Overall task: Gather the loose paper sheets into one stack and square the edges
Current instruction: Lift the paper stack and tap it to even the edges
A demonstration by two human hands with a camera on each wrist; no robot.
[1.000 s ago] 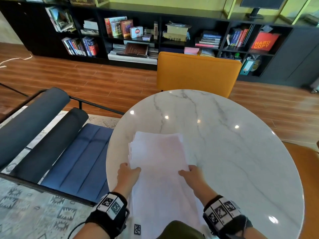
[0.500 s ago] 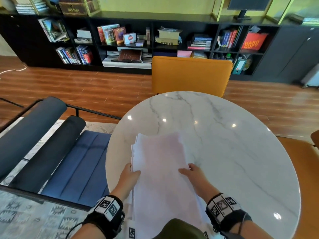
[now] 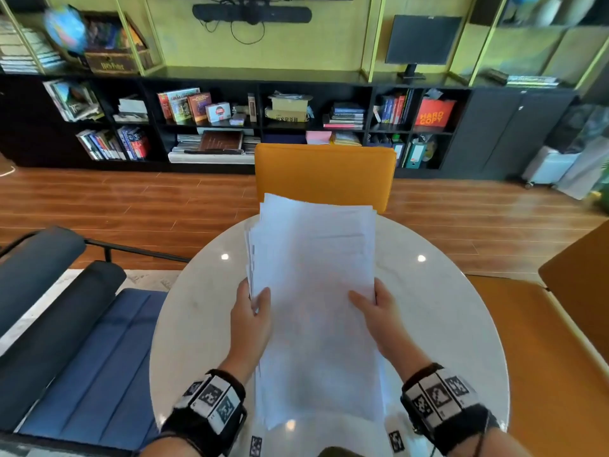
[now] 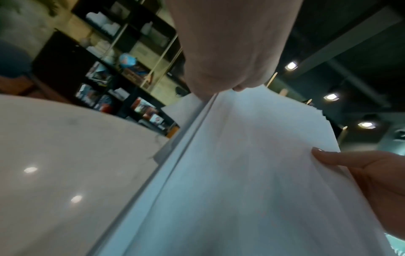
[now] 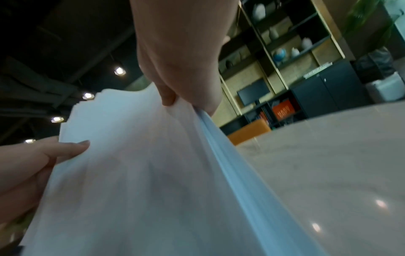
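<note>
Gripping a stack of white paper sheets [image 3: 316,308] by its two long sides, the left hand [image 3: 252,319] and the right hand [image 3: 379,319] hold it raised and tilted over a round white marble tabletop [image 3: 445,324], thumbs pressed on the top sheet and fingers curled behind. The sheets' far edges are uneven, with corners stepping out at the top and along the left side. Both wrists carry black bands with square black-and-white markers. Ceiling lights glint off the polished stone. To the left of the tabletop sits a blue upholstered bench [image 3: 92,351] with dark roll cushions on a patterned rug; to the right, part of an orange seat [image 3: 560,341]. Across the tabletop stands an orange chair [image 3: 324,174], its back facing the camera, on a reddish wooden plank floor [image 3: 131,199]. Behind it a long low black bookcase [image 3: 211,123] holds books, magazines, boxes and a red panel reading "HARD COPY". On top rest a dark monitor [image 3: 422,39] and a globe [image 3: 64,31], before a yellow-green wall with a black bar speaker.
</note>
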